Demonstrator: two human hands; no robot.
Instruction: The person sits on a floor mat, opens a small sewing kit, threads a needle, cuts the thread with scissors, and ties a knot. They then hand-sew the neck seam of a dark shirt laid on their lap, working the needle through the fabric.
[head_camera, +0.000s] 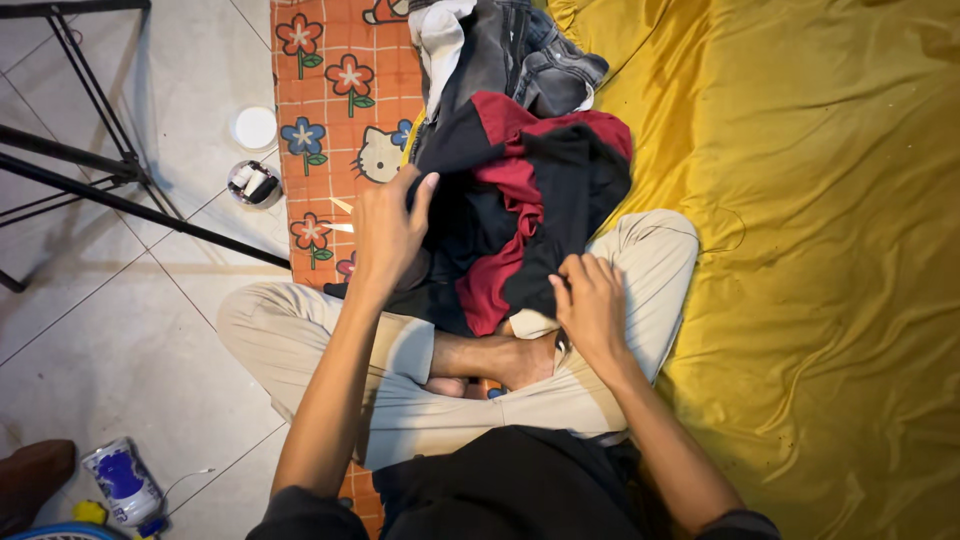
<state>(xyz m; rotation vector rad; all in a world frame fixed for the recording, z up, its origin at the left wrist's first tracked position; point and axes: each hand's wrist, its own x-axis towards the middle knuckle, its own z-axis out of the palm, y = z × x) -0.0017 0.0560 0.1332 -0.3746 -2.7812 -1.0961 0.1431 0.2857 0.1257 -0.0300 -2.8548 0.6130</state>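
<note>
Gathering the red-and-black garment (520, 190) near the orange flowered mat's (330, 140) right edge: left hand (388, 232) spread flat, right hand (590, 300) pinching cloth; likely smoothing needed next.

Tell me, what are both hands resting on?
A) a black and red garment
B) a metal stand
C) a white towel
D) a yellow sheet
A: the left hand and right hand both lie on the black and red garment bunched over the person's crossed legs.
</note>
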